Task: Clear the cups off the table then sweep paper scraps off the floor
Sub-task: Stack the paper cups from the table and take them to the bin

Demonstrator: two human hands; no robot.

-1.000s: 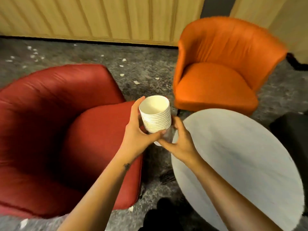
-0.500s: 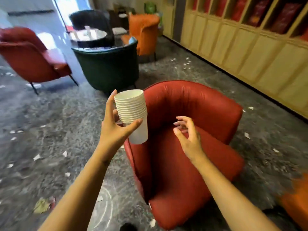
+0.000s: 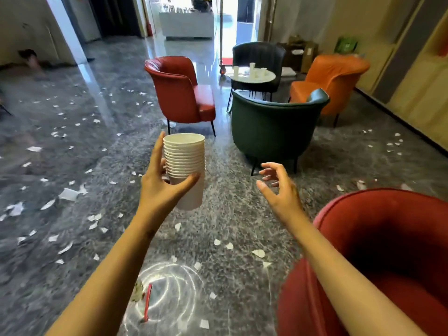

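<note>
Nesting wht cups (image 3: pixel 185 161), rims up

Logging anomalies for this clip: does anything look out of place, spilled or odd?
Torn paper scraps litter the grey floor all around, and a red strip lies among them near the bottom edge. The cup stack in the left hand looks straight.

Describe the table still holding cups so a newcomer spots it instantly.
Look toward the bright doorway at the hall's far end. Between the green armchair and the black armchair stands a round white table. Only it carries loose paper cups.
</note>
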